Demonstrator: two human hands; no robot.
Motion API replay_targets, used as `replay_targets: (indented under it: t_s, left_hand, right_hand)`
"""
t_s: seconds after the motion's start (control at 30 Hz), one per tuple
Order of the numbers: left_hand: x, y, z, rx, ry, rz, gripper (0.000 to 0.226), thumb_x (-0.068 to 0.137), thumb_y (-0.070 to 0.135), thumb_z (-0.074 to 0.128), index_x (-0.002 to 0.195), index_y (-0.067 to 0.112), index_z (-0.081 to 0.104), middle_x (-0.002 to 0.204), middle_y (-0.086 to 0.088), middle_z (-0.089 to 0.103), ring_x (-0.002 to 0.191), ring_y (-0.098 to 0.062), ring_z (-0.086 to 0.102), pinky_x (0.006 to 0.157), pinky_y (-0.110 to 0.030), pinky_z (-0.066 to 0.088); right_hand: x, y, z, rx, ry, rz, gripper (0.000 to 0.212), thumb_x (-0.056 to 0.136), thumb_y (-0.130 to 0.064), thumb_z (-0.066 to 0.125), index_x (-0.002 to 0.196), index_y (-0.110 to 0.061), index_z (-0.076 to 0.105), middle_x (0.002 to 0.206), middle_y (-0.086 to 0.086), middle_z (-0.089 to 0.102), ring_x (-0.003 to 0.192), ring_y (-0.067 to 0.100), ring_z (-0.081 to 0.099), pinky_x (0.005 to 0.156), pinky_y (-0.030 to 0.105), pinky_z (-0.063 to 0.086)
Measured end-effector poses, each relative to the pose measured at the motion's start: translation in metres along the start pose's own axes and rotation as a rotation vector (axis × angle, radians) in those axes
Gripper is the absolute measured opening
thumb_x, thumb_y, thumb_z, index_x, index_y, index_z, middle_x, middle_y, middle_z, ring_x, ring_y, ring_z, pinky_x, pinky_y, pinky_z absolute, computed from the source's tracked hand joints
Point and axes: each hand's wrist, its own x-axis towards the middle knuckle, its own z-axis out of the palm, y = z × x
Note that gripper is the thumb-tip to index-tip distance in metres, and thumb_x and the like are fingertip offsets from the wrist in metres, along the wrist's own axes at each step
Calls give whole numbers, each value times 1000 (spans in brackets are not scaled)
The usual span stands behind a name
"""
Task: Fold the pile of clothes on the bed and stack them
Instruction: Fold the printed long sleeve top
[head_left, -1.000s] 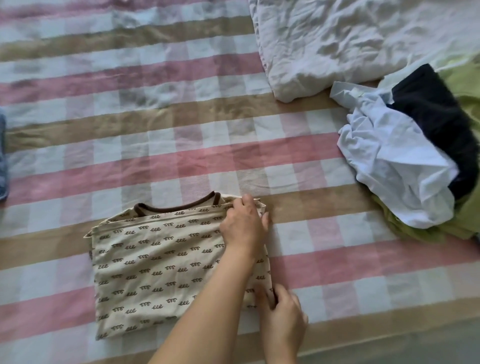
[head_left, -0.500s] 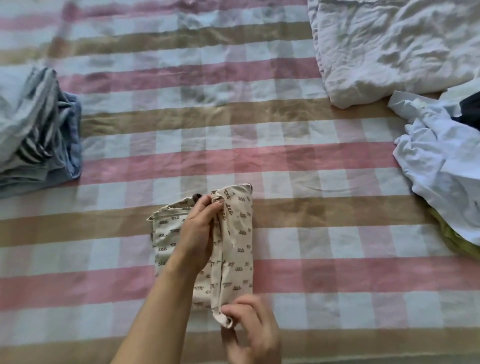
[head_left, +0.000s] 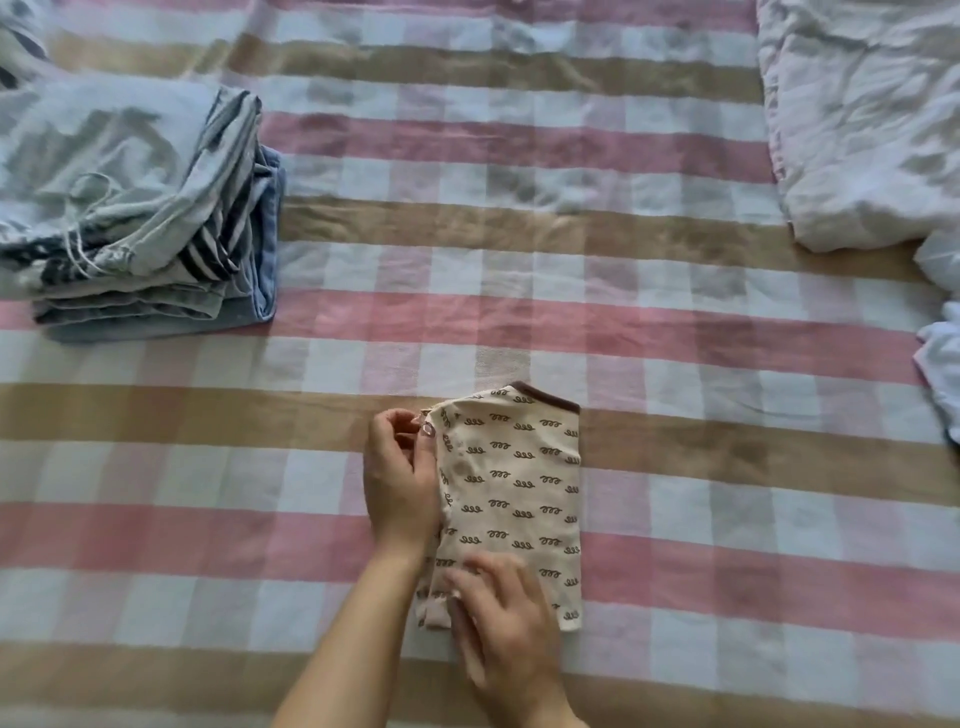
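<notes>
A cream shirt (head_left: 511, 493) with small brown squiggles and a brown collar lies folded into a narrow upright rectangle on the checked bedsheet (head_left: 519, 234). My left hand (head_left: 400, 478) pinches its left edge near the top corner. My right hand (head_left: 498, 623), blurred, lies with fingers spread flat over the shirt's lower left corner. A stack of folded blue, grey and striped clothes (head_left: 145, 208) sits at the far left. At the right edge only a bit of the unfolded pile's pale blue garment (head_left: 943, 364) shows.
A crumpled white duvet (head_left: 857, 130) covers the upper right corner of the bed. Bare sheet stretches between the folded stack, the shirt and the duvet.
The shirt was folded in half from right to left, turning the wide rectangle into a narrow one. My view swung left, bringing the folded stack in and pushing the unfolded pile out.
</notes>
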Motion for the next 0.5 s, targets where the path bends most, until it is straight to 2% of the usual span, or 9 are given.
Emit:
replay_targets:
  t_s: [0.07, 0.13, 0.2, 0.27, 0.3, 0.33, 0.37, 0.43, 0.5]
  left_hand:
    - [-13, 3, 3, 166, -12, 230, 28, 90, 20, 46, 112, 5, 55, 107, -7, 58, 100, -20, 48, 85, -27, 36]
    - [-27, -1, 9, 353, -180, 271, 52, 91, 36, 36, 135, 9, 44, 137, -11, 45, 124, -26, 37, 103, -39, 30]
    - [-32, -12, 16, 539, -338, 201, 61, 94, 52, 24, 148, 26, 11, 157, 0, 5, 142, -23, 10, 114, -42, 9]
    - [-32, -22, 20, 617, -380, 183, 61, 89, 58, 8, 142, 35, -10, 152, 7, -20, 144, -19, -7, 114, -38, -6]
    - [-31, -23, 21, 624, -383, 181, 65, 85, 59, 5, 142, 34, -11, 152, 5, -19, 144, -20, -7, 114, -38, -6]
    - [-32, -19, 20, 616, -382, 160, 69, 84, 59, 7, 144, 30, -9, 155, 0, -13, 144, -22, -2, 115, -39, -1]
    - [-33, -14, 18, 580, -360, 115, 72, 87, 57, 16, 147, 23, -4, 157, -7, -3, 144, -26, 5, 114, -41, 7]
    - [-38, -6, 11, 427, -227, 1, 73, 91, 41, 45, 148, 9, 12, 151, -20, 21, 136, -34, 25, 108, -44, 26]
    - [-50, -4, 4, 272, -147, -145, 72, 87, 27, 60, 143, 2, 23, 136, -24, 38, 124, -35, 39, 99, -43, 37]
  right_hand:
    - [14, 10, -3, -108, 28, 169, 39, 98, -39, 25, 121, -24, 52, 129, 2, 52, 124, 16, 40, 99, 34, 34]
    - [33, 22, -6, -243, -89, 355, 62, 96, -47, 2, 142, -19, 33, 151, 7, 27, 142, 9, 2, 111, 34, 7]
    - [43, 37, -1, -325, -241, 452, 85, 77, -60, -28, 148, -21, 0, 155, 4, -13, 132, 5, -37, 109, 34, -16]
    - [45, 50, 4, -371, -351, 491, 89, 60, -63, -42, 139, -27, -22, 146, -2, -34, 122, 6, -49, 106, 35, -25]
    - [45, 52, 4, -355, -339, 474, 86, 65, -66, -36, 140, -27, -19, 147, -1, -30, 127, 7, -43, 108, 35, -21]
    - [46, 49, 3, -313, -285, 464, 80, 78, -67, -18, 144, -24, -6, 152, 2, -18, 135, 9, -28, 112, 35, -12]
    - [45, 46, 2, -255, -198, 464, 71, 89, -60, 10, 146, -18, 12, 155, 9, 0, 139, 14, -7, 113, 36, 2]
    - [45, 42, -5, -107, 53, 544, 62, 88, -31, 57, 140, -4, 36, 144, 22, 35, 130, 26, 29, 105, 39, 30]
    - [44, 43, -12, 63, 155, 725, 59, 82, -14, 69, 133, -1, 44, 125, 20, 50, 115, 31, 46, 95, 37, 39]
